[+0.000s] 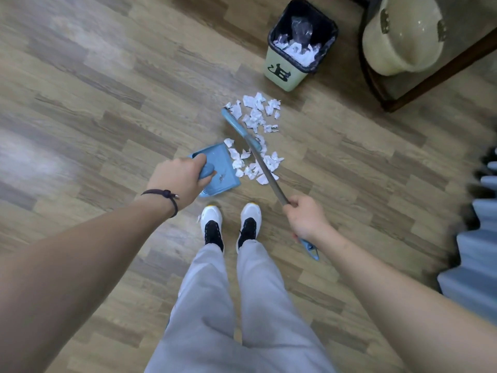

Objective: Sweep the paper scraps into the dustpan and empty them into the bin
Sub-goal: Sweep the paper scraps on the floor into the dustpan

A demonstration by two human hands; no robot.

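Observation:
White paper scraps (256,117) lie scattered on the wooden floor in front of my feet. My left hand (177,181) grips the handle of a blue dustpan (224,164) that rests flat on the floor, its mouth facing the scraps. My right hand (306,216) holds the metal handle of a blue broom (236,123), whose head lies across the pile, with scraps on both sides of it. A pale green bin (286,74) with a black liner stands beyond the pile and holds crumpled paper.
A dark wooden chair frame (430,76) with a beige helmet-like object (403,36) stands at the upper right, close to the bin. Grey-blue ribbed fabric (476,251) runs along the right edge. My white shoes (231,219) stand just behind the dustpan.

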